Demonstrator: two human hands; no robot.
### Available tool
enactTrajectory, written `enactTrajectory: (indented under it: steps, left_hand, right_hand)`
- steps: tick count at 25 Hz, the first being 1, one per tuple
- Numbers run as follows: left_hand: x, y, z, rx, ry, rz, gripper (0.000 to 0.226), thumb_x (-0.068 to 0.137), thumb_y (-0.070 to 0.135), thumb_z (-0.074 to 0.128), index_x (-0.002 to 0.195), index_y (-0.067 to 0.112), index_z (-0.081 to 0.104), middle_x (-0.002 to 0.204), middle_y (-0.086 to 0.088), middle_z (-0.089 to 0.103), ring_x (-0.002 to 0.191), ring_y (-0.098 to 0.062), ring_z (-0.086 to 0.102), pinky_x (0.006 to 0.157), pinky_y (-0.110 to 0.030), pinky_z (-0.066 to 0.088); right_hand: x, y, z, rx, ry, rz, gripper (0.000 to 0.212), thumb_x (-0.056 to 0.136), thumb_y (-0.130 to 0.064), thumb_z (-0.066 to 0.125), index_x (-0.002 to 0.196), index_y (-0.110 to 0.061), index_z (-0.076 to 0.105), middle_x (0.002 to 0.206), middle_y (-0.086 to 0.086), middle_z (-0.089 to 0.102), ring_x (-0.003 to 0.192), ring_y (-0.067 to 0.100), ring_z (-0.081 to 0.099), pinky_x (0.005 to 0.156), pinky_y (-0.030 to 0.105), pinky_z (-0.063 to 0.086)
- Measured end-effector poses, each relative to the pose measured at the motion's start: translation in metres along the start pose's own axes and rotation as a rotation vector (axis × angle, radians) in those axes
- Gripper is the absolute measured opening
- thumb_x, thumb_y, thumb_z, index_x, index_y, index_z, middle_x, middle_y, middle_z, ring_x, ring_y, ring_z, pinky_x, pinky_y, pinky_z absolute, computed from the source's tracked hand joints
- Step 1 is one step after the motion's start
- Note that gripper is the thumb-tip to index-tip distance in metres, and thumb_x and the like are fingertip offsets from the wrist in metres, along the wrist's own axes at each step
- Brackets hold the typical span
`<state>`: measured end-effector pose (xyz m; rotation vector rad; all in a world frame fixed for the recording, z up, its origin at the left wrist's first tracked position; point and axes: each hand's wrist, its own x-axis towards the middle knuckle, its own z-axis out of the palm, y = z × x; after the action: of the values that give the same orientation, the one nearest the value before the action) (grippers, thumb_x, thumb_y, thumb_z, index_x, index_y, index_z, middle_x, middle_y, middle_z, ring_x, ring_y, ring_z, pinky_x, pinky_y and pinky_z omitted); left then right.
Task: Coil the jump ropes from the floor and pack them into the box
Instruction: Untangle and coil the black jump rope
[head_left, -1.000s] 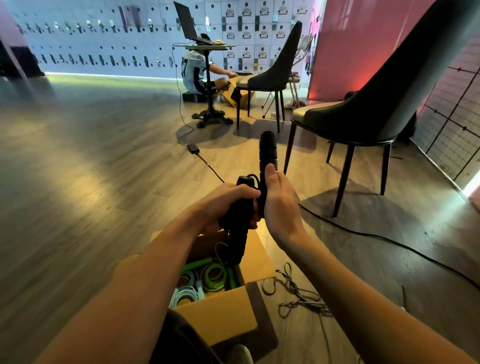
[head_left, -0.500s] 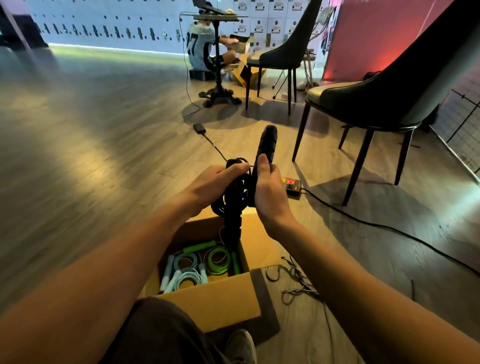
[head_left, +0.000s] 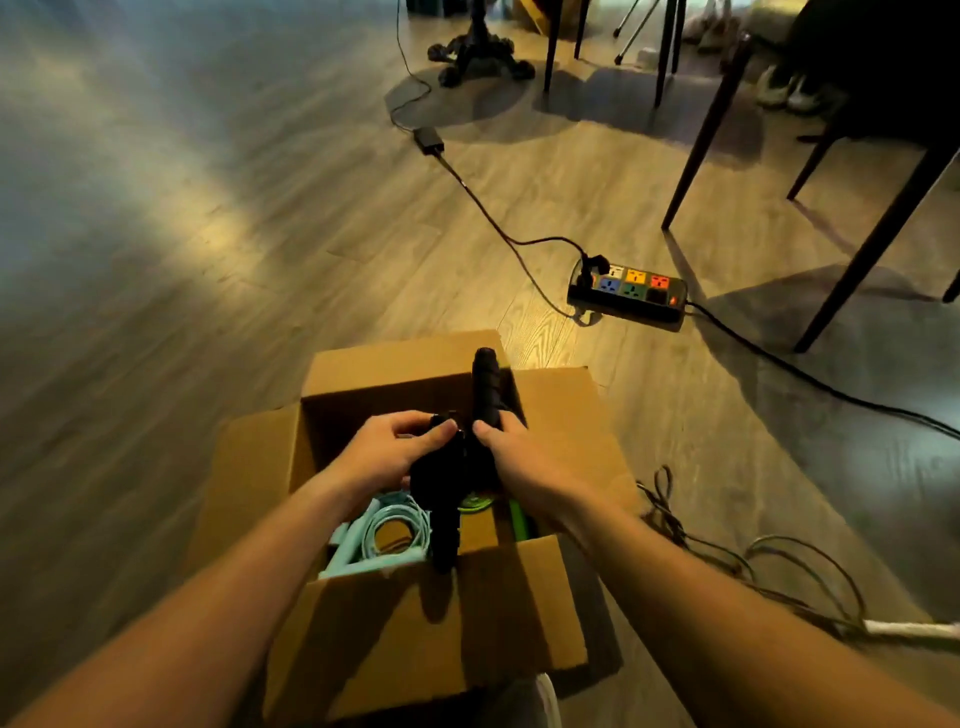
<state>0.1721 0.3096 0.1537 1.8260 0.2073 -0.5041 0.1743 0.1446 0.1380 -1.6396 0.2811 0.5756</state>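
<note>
Both my hands hold a coiled black jump rope (head_left: 451, 475) over the open cardboard box (head_left: 563, 415). My left hand (head_left: 387, 449) grips the coil from the left, and my right hand (head_left: 511, 452) grips it from the right. One black handle (head_left: 485, 387) sticks up past my fingers, the other (head_left: 445, 540) hangs down into the box. Inside the box lie a coiled pale blue rope (head_left: 387, 530) and a green rope (head_left: 480, 503). Another loose rope (head_left: 727, 561) with a white handle (head_left: 911, 629) lies on the floor to the right of the box.
A power strip (head_left: 626, 293) with coloured sockets lies on the wooden floor beyond the box, its black cables running left and right. Dark chair legs (head_left: 701, 140) stand at the upper right. A table's ornate base (head_left: 478, 54) stands at the top.
My hands have brought the black rope down from chest height to the mouth of the box. My head has tilted down, so the box fills the middle of the view.
</note>
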Motion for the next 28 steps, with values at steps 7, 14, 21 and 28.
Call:
enactTrajectory:
  steps: [7,14,21,28]
  left_hand:
    - [0.062,-0.054,0.002,-0.147,0.007,-0.072,0.023,0.089,0.025,0.071,0.111,0.020,0.072,0.094,-0.007,0.078,0.086,-0.016,0.075,0.065,-0.025,0.059]
    - [0.090,-0.095,0.014,0.257,-0.217,-0.097,0.025,0.088,0.036,0.072,0.112,0.034,0.073,0.095,0.004,0.078,0.090,-0.010,0.073,0.079,-0.026,0.058]
    - [0.105,-0.126,0.041,0.457,-0.164,-0.080,0.033,0.079,0.044,0.079,0.109,0.030,0.076,0.098,0.014,0.073,0.093,0.002,0.065,0.085,-0.024,0.053]
    - [0.104,-0.132,0.045,0.633,-0.017,0.017,0.025,0.068,0.048,0.085,0.072,0.027,0.073,0.070,0.009,0.071,0.072,-0.003,0.065,0.064,-0.026,0.052]
  right_hand:
    - [0.060,0.032,0.003,-0.140,-0.009,0.112,0.030,0.100,-0.028,0.049,0.128,-0.016,0.051,0.118,0.011,0.063,0.107,0.027,0.064,0.098,0.048,0.052]
    - [0.059,0.060,0.001,-0.142,-0.065,0.466,0.018,0.100,-0.014,0.044,0.101,-0.005,0.059,0.087,0.015,0.062,0.078,0.034,0.063,0.061,0.036,0.053]
    - [0.066,0.077,0.008,-0.556,-0.202,0.540,0.039,0.105,-0.018,0.042,0.139,-0.001,0.050,0.118,0.020,0.064,0.113,0.034,0.063,0.098,0.042,0.052]
    - [0.053,0.057,0.011,-1.053,-0.254,0.410,0.044,0.103,-0.014,0.045,0.146,-0.007,0.043,0.142,0.015,0.050,0.129,0.030,0.052,0.103,0.035,0.047]
